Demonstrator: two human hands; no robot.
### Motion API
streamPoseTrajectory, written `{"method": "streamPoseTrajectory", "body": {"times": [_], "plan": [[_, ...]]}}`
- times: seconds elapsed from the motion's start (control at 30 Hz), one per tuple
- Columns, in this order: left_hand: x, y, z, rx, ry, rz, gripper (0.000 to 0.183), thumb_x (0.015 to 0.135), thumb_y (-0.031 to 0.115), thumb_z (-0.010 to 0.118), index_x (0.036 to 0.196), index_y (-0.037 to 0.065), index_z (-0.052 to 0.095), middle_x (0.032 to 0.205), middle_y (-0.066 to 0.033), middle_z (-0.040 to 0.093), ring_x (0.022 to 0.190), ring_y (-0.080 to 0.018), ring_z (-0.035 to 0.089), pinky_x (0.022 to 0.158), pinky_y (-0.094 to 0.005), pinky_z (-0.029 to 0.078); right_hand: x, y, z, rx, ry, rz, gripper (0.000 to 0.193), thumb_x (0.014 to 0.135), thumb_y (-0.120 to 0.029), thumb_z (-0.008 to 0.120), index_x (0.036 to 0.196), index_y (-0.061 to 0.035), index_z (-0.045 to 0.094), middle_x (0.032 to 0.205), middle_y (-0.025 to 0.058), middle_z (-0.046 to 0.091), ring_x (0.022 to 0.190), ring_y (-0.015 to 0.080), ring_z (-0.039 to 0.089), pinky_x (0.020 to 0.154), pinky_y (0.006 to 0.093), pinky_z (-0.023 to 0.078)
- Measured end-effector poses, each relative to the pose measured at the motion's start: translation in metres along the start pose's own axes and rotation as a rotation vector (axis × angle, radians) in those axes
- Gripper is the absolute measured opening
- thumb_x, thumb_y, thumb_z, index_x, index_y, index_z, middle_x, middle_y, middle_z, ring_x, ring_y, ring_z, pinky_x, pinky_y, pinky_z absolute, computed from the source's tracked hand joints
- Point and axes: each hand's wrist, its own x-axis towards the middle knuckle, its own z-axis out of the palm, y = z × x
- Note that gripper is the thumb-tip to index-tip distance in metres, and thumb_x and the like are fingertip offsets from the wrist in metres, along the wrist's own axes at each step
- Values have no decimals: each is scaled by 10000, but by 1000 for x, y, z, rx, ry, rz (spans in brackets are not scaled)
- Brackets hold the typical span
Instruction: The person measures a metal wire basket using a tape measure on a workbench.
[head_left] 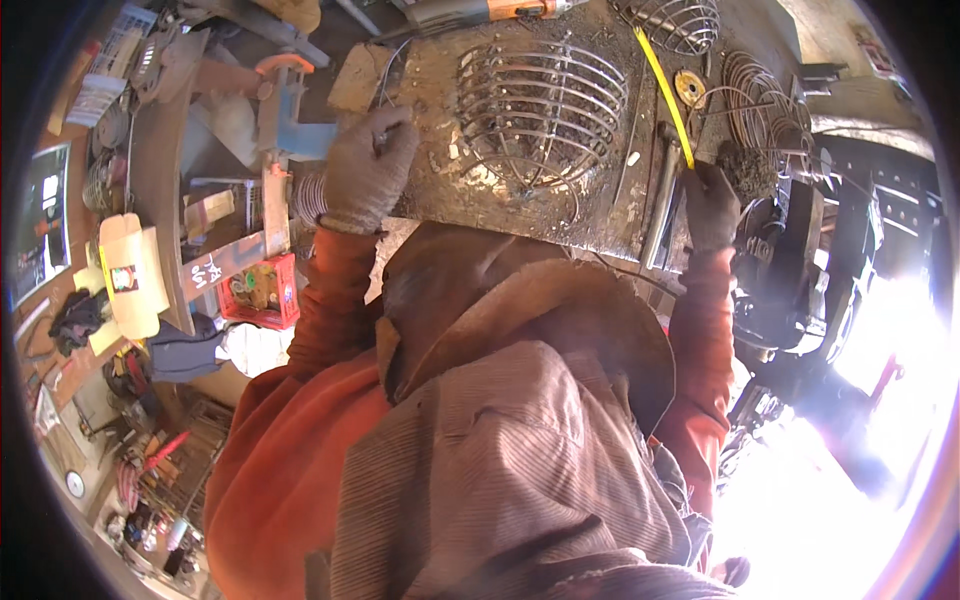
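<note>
My right hand (712, 205), in a dark work glove, is closed on the near end of a yellow tape measure strip (664, 92). The strip runs away from me across the workbench (425, 165), slanting to the left. At the bench's left part, my gloved left hand (370, 170) is curled closed. A thin wire (392, 72) rises just beyond it; whether the fingers hold it is hidden. Between my hands lies a rounded metal wire basket (545, 110) of curved bars. A second wire cage (680, 22) sits at the far right, partly cut off.
A disc (689, 86) and coiled metal rods (755, 95) lie on the bench's right side. Near my right hand is a long metal bar (660, 205). An orange-and-grey power tool (500, 10) lies at the far edge. A red crate (262, 292) stands on the left.
</note>
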Motion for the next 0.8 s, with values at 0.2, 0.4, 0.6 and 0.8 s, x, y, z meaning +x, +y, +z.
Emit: {"method": "streamPoseTrajectory", "body": {"times": [0.2, 0.4, 0.6, 0.8], "plan": [[10, 19, 5, -10, -160, 71, 229, 990, 127, 739, 1179, 0, 764, 1128, -144, 792, 974, -184, 727, 861, -314, 559, 5, -50, 9, -511, 77, -12, 515, 953, -437, 722, 1330, -87, 691, 1276, 199, 722, 1172, 422, 676, 1008, 509, 527], [19, 33, 16, -61, -240, 280, 197, 969, 17, 748, 1164, -10, 759, 1118, -139, 792, 971, -164, 738, 858, -299, 576, -77, -99, 11, -271, 408, -210, 506, 913, -276, 819, 1346, -63, 665, 1282, 198, 688, 1176, 403, 664, 997, 487, 539], [2, 85, 65, -307, -604, 563, 166, 964, -12, 748, 1130, -10, 760, 1030, -98, 790, 859, -120, 705, 771, -264, 553, -261, -89, 47, -108, 54, 303, 398, 915, -288, 761, 1257, -87, 735, 1148, 215, 750, 1090, 404, 712, 939, 492, 565], [-65, 124, 127, -377, -1006, 729, 175, 974, -11, 726, 1146, -31, 747, 1015, -110, 776, 903, -140, 723, 770, -269, 558, -397, -60, 85, 56, -223, 769, 401, 927, -334, 700, 1227, -71, 735, 1175, 220, 746, 1130, 436, 694, 970, 518, 548]]}}
